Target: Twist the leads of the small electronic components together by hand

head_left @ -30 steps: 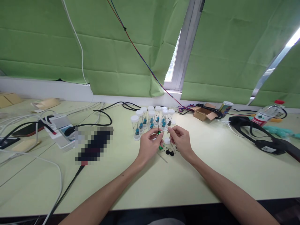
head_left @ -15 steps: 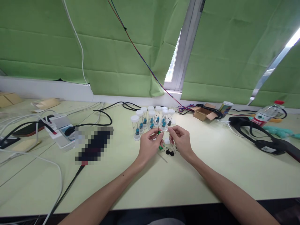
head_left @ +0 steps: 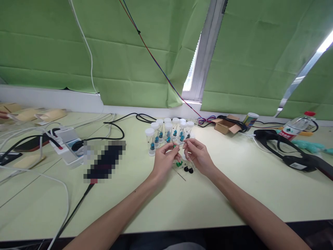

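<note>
Above the table middle, my left hand (head_left: 164, 159) pinches a small green part (head_left: 174, 146) with a thin rod standing up from it; fingers partly hide the part. Close on its right, my right hand (head_left: 199, 154) has thumb and fingertips together, and anything between them is too small to make out. The hands are slightly apart. Below them lie another green piece (head_left: 179, 163), two black round knobs (head_left: 188, 169) and a thin metal rod (head_left: 180, 175). Just behind the hands stand several clear vials (head_left: 150, 132) with white lids and blue parts inside.
To the left are a power strip (head_left: 68, 147), white and black cables, and a pixelated dark device (head_left: 105, 161). Yellowish packets (head_left: 53, 115) lie at the far left. On the right are a cardboard box (head_left: 225, 125), a can (head_left: 250, 121), a bottle (head_left: 296, 126) and a black headset (head_left: 291, 156).
The thin white thing stretched between my fingertips no longer shows, and my hands have drawn slightly apart. At the far left another yellowish packet has appeared, beside a blurred reddish shape.
</note>
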`<state>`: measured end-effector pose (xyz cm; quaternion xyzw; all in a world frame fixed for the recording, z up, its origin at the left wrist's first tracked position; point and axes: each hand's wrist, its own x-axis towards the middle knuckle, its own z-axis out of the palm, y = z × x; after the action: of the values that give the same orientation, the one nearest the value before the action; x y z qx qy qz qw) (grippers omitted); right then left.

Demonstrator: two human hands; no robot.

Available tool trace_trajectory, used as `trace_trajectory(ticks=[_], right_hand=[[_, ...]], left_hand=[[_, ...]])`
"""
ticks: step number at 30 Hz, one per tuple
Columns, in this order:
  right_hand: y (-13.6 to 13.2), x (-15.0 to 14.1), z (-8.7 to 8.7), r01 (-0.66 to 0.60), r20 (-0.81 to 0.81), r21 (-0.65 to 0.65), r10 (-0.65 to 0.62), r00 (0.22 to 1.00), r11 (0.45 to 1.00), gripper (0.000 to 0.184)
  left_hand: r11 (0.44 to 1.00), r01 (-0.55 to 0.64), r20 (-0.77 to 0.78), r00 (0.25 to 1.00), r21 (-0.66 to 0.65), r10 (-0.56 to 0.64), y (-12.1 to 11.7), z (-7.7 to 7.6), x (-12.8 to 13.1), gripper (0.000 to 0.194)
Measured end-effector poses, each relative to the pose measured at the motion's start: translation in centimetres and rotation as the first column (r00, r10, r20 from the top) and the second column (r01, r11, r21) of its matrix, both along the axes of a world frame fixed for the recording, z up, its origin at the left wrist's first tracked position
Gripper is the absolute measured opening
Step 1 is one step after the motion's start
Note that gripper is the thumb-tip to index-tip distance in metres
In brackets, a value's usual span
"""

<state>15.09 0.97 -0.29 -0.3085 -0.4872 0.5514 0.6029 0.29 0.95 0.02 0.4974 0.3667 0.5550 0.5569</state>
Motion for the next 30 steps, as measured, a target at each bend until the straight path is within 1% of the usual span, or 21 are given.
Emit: trace_trajectory(ticks=[8, 17, 26, 30], right_hand=[[0.11, 0.26, -0.29, -0.109, -0.074, -0.061, 0.104, 0.992, 0.992, 0.023], [0.21, 0.25, -0.23, -0.086, -0.056, -0.101, 0.080, 0.995, 0.991, 0.030], [0.16, 0.21, -0.15, -0.105, -0.118, -0.118, 0.091, 0.989, 0.987, 0.027], [0.17, 0.21, -0.16, -0.097, -0.117, -0.134, 0.082, 0.990, 0.986, 0.029]], left_hand=[[1.000, 0.016, 0.047, 0.999, -0.023, -0.015, -0.18, 0.37, 0.00, 0.023], [1.000, 0.026, 0.020, 0.999, -0.009, -0.026, -0.01, 0.05, -0.07, 0.025], [0.999, 0.035, -0.047, 0.998, 0.032, -0.033, -0.04, 0.21, -0.14, 0.024], [0.997, 0.043, -0.090, 0.995, 0.065, -0.037, -0.10, 0.11, -0.13, 0.023]])
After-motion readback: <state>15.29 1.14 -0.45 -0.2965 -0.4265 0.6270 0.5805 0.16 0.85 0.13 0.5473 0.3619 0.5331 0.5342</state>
